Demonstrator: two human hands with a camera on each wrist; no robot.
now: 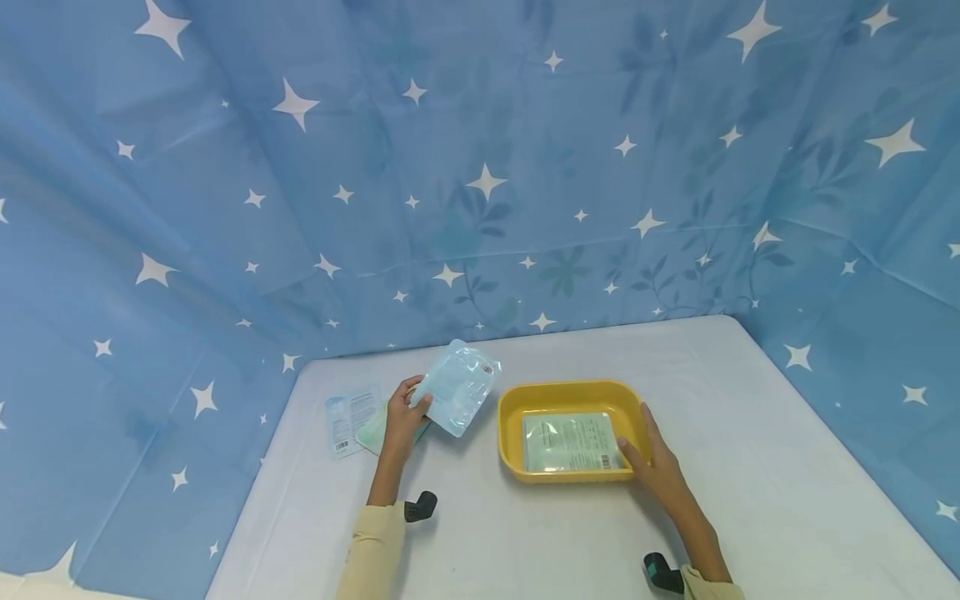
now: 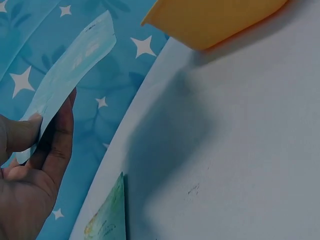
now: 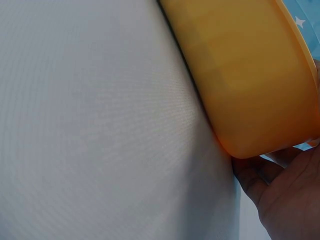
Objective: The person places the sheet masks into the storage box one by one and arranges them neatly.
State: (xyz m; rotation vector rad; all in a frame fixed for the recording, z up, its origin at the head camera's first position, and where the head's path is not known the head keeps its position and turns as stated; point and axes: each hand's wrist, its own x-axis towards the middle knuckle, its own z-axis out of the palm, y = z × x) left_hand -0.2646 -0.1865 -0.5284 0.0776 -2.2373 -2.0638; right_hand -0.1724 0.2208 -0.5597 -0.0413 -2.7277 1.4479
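My left hand (image 1: 405, 417) pinches a light blue, shiny flat packet (image 1: 459, 387) by its lower left edge, thumb on one face and fingers behind, as the left wrist view shows. The packet is held tilted above the table, its shadow falling on the white cloth. On the right, my right hand (image 1: 660, 467) holds the right end of a yellow plastic tub (image 1: 573, 477), the thumb over the rim and the fingers along the outside wall. Inside the tub lies a pale green printed packet (image 1: 570, 442) with a barcode at its corner.
Left of the tub, a green packet (image 1: 372, 432) lies partly hidden behind my left hand. Beside it is a white and blue printed packet (image 1: 354, 419). The white table (image 1: 525, 542) backs onto a blue star-patterned curtain (image 1: 450, 167).
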